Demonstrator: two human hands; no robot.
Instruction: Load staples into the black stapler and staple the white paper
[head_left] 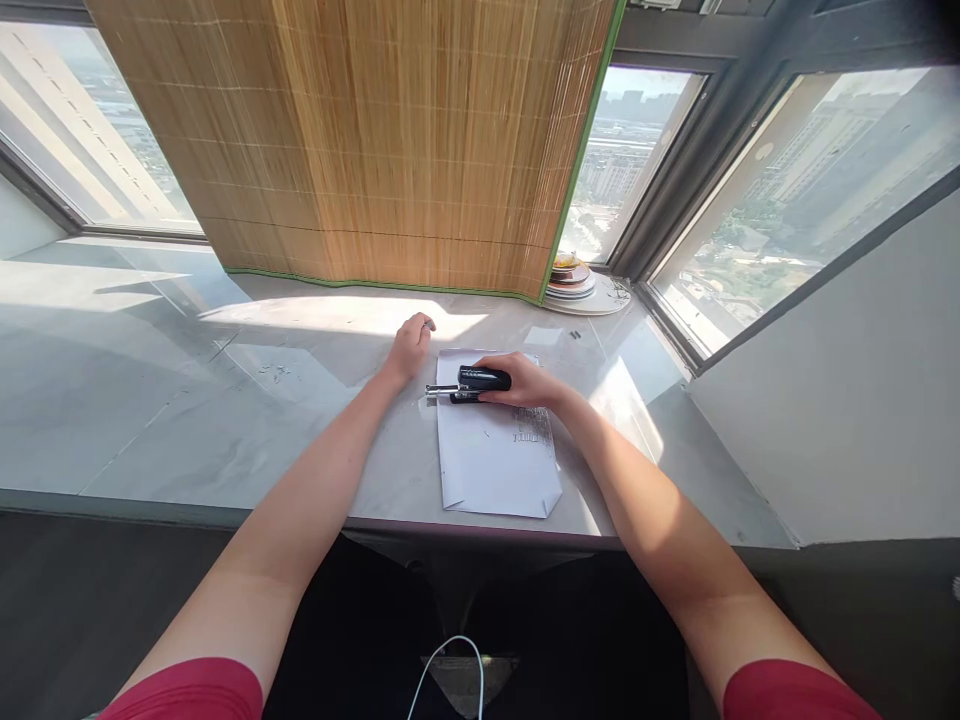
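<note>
My right hand point(525, 380) is wrapped round a black stapler point(484, 379), which lies on its side or low over a stack of white paper point(495, 460). The stapler's metal magazine point(441, 391) sticks out to the left past the paper's edge. Just beyond the paper's upper left corner, my left hand point(409, 347) is closed, and a small grey piece that looks like a strip of staples point(430, 324) shows at its fingertips. Loose staples point(532, 430) are scattered on the right of the paper, partly in shadow below my right hand.
More loose staples point(277, 373) lie on the grey stone sill point(187, 420) at the left. Short staple strips point(575, 334) rest at the right. A stack of plates point(574, 285) stands by the window, beside a hanging bamboo blind point(375, 150). The sill's front edge is near me.
</note>
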